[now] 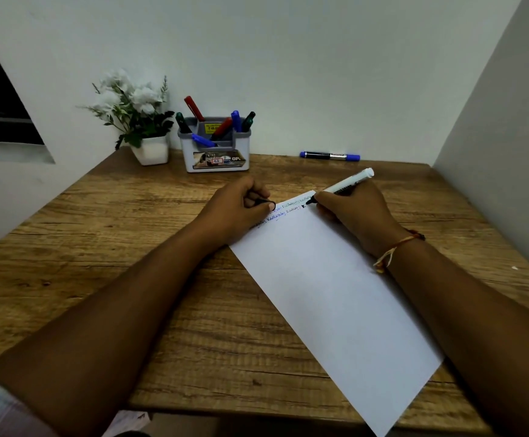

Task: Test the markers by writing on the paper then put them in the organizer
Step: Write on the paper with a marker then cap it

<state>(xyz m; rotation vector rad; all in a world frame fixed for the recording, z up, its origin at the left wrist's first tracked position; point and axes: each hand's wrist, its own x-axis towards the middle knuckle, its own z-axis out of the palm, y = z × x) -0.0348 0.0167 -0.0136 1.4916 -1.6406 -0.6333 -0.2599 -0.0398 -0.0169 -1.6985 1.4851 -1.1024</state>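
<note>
Near the middle of a wooden desk [105, 247], a white sheet of paper [335, 294] lies at an angle, running from the centre toward five o'clock. At its top end, the right hand [351, 212] grips a black marker [340, 186], tip pressed to the paper at the end of the second line of handwriting [283, 212], its pale rear end pointing toward one o'clock. The left hand [241, 206] rests as a loose fist on the paper's top corner at about eleven o'clock from the sheet's centre, with something small and dark pinched in its fingers, probably the marker's cap, though that is not certain. Two short lines of writing in blue and dark ink already run across the top of the sheet. At twelve o'clock, against the wall, stands a grey organizer [217, 159] holding roughly six or seven markers in red, blue, green and black. To its left sits a small white pot of white flowers [137, 121]. At one o'clock, well apart from the organizer, a blue marker [329, 156] lies flat on the desk, capped. By this evidence most of the work looks done: what seems left is finishing this black marker, capping it, and dealing with the loose blue one.
</note>
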